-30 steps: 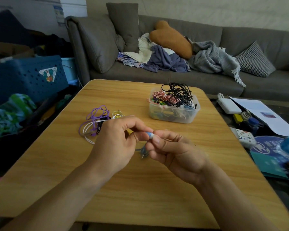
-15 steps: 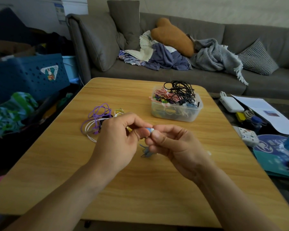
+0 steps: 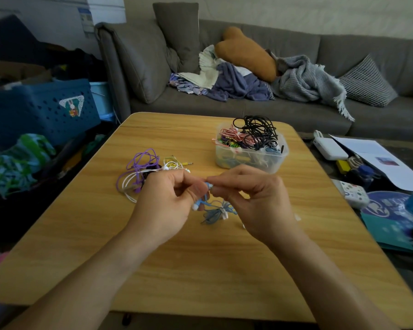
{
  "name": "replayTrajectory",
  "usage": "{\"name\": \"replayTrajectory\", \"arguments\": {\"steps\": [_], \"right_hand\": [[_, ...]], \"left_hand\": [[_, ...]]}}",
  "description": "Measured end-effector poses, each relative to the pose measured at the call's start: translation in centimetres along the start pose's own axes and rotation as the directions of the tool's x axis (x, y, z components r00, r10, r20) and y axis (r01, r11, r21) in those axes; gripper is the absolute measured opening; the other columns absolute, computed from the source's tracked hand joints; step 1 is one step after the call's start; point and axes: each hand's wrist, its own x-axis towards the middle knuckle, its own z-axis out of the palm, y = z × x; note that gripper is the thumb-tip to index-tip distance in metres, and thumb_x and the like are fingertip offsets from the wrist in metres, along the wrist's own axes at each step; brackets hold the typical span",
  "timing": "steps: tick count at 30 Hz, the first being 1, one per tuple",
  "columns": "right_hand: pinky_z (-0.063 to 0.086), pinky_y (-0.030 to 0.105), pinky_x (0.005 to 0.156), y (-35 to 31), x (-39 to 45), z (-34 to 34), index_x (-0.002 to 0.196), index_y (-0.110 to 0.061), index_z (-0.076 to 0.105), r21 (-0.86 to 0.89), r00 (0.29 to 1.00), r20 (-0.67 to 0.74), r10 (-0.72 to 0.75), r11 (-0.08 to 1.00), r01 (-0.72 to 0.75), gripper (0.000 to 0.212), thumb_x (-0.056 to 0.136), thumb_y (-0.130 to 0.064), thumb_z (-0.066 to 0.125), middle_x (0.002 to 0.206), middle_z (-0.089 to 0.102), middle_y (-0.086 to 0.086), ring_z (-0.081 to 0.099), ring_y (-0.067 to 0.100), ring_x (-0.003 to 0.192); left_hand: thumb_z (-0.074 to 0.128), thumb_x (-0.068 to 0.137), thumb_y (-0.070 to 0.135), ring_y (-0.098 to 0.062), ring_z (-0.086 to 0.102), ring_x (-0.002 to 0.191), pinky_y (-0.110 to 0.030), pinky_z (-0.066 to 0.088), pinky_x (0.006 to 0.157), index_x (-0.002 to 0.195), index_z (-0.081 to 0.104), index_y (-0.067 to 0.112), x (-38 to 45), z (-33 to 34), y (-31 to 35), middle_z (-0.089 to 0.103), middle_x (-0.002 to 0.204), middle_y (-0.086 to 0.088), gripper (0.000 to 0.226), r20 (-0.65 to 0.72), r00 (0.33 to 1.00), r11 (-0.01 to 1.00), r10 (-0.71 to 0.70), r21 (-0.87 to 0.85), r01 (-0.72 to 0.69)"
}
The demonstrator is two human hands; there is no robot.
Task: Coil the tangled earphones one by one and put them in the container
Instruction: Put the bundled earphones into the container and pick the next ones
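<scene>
Fingers of both hands pinch the blue earphones above the table.
Left hand, right hand: thin cord dangles in loose loops; clear plastic tub brims with coiled wires behind.

Grey sofa at 12 o'clock w/ brown cushion & grey blanket, blue basket at 10, papers at 3.
</scene>
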Motion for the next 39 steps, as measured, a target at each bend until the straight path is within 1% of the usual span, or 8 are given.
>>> {"name": "replayTrajectory", "arguments": {"steps": [5, 9, 13, 17, 25, 29, 33, 39], "right_hand": [[0.052, 0.024, 0.069, 0.1, 0.1, 0.7, 0.104, -0.022, 0.077, -0.025, 0.998, 0.025, 0.056, 0.998, -0.055, 0.023, 0.084, -0.011, 0.075, 0.086, 0.068, -0.005, 0.065, 0.011, 0.083], [0.054, 0.035, 0.072, -0.1, 0.1, 1.0, 0.101, -0.034, 0.076, 0.075, 0.980, 0.058, 0.188, 0.979, -0.192, 0.024, 0.085, -0.017, 0.074, 0.086, 0.065, 0.000, 0.063, 0.015, 0.082], [0.052, 0.028, 0.065, -0.2, 0.0, 0.9, 0.102, -0.029, 0.077, 0.117, 0.960, 0.118, 0.253, 0.957, -0.266, 0.019, 0.087, -0.018, 0.072, 0.085, 0.067, -0.001, 0.061, 0.008, 0.077], [0.058, 0.034, 0.070, -0.4, -0.1, 0.4, 0.103, -0.030, 0.076, 0.137, 0.947, 0.146, 0.287, 0.942, -0.307, 0.021, 0.086, -0.017, 0.072, 0.090, 0.071, -0.003, 0.066, 0.014, 0.083], [0.056, 0.022, 0.065, -0.7, -0.2, -0.2, 0.090, -0.019, 0.076, 0.228, 0.943, 0.031, 0.330, 0.917, -0.328, 0.018, 0.077, -0.007, 0.080, 0.079, 0.076, -0.003, 0.069, 0.009, 0.065], [0.056, 0.023, 0.066, -0.4, -0.3, -0.6, 0.094, -0.010, 0.078, 0.228, 0.933, 0.096, 0.346, 0.905, -0.359, 0.015, 0.079, -0.008, 0.078, 0.084, 0.077, 0.001, 0.071, 0.012, 0.068], [0.059, 0.029, 0.070, -0.4, -0.4, -1.0, 0.095, -0.006, 0.075, 0.402, 0.880, 0.197, 0.432, 0.783, -0.474, 0.021, 0.079, -0.019, 0.070, 0.088, 0.076, 0.009, 0.071, 0.019, 0.074], [0.058, 0.026, 0.063, -0.3, -0.5, -1.0, 0.094, 0.000, 0.071, 0.536, 0.787, 0.301, 0.539, 0.587, -0.607, 0.024, 0.072, -0.011, 0.072, 0.077, 0.071, 0.017, 0.067, 0.018, 0.066]], "left_hand": [[0.058, 0.093, 0.010, -0.007, 0.059, 0.048, -0.013, 0.036, 0.043, 0.077, 0.067, 0.010, -0.4, 0.3, 0.1, 0.066, 0.057, 0.004, 0.018, 0.022, 0.973, 0.944, -0.231, -0.238, 0.230], [0.060, 0.093, 0.015, -0.008, 0.059, 0.051, -0.014, 0.037, 0.042, 0.078, 0.069, 0.011, -0.3, 0.1, 0.1, 0.067, 0.060, 0.002, 0.018, 0.042, 0.958, 0.923, -0.283, -0.259, 0.284], [0.061, 0.092, 0.015, -0.006, 0.058, 0.046, -0.011, 0.038, 0.045, 0.080, 0.069, 0.009, -0.1, 0.0, -0.3, 0.067, 0.055, 0.001, 0.016, 0.027, 0.974, 0.963, -0.223, -0.148, 0.224], [0.063, 0.091, 0.013, -0.002, 0.056, 0.045, -0.010, 0.037, 0.046, 0.079, 0.071, 0.011, 0.0, 0.0, -0.5, 0.067, 0.056, 0.002, 0.015, 0.025, 0.988, 0.986, -0.151, -0.066, 0.153], [0.067, 0.089, 0.012, -0.005, 0.061, 0.051, -0.012, 0.041, 0.049, 0.074, 0.070, 0.018, 0.5, 0.3, -0.9, 0.068, 0.058, 0.005, 0.017, 0.029, 0.995, 0.995, -0.092, -0.023, 0.092], [0.067, 0.088, 0.013, -0.009, 0.063, 0.056, -0.015, 0.045, 0.052, 0.077, 0.071, 0.018, 0.6, 0.3, -1.2, 0.069, 0.059, 0.006, 0.013, 0.038, 0.997, 0.997, -0.070, -0.019, 0.071], [0.068, 0.088, 0.011, -0.013, 0.064, 0.058, -0.022, 0.050, 0.056, 0.078, 0.072, 0.017, 0.6, 0.3, -1.2, 0.068, 0.059, 0.006, 0.012, 0.036, 0.999, 1.000, -0.021, 0.005, 0.021], [0.072, 0.084, 0.012, -0.026, 0.069, 0.072, -0.046, 0.056, 0.072, 0.077, 0.071, 0.026, 0.6, 0.5, -1.2, 0.074, 0.074, 0.000, 0.016, 0.028, 0.995, 0.993, 0.094, 0.070, -0.096]]}}
